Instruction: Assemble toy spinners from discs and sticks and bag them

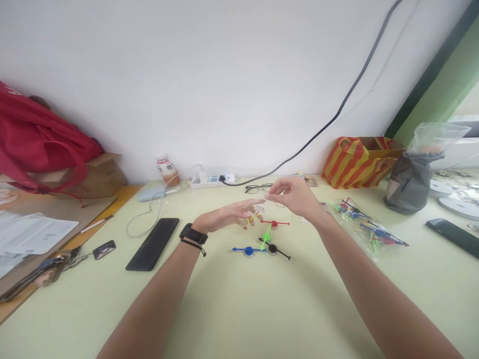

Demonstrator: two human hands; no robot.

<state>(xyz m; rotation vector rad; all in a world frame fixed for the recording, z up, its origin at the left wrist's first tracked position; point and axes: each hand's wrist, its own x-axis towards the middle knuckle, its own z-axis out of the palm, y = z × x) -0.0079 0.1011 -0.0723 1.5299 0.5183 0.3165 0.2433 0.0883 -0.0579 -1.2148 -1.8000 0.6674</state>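
My left hand [230, 214], with a black watch on its wrist, holds a yellow arrow spinner [253, 217] among its fingers; a clear part seems to be beside it. Just to the right, my right hand [294, 195] is closed in a pinch at the left hand's fingertips. Whatever lies in that pinch is too small or see-through to make out. Below the hands, a red arrow spinner [274, 224], a green one [266, 237], a blue one [249, 252] and a black one [273, 248] lie on the table, the green overlapping its neighbours.
Clear bags of more spinners [374, 229] lie to the right. Behind the hands are eyeglasses [254, 189] and a power strip [212, 180]. A black phone [152, 244] and keys [48, 269] are left. A striped bag [359, 162] and grey bag [407, 182] stand back right.
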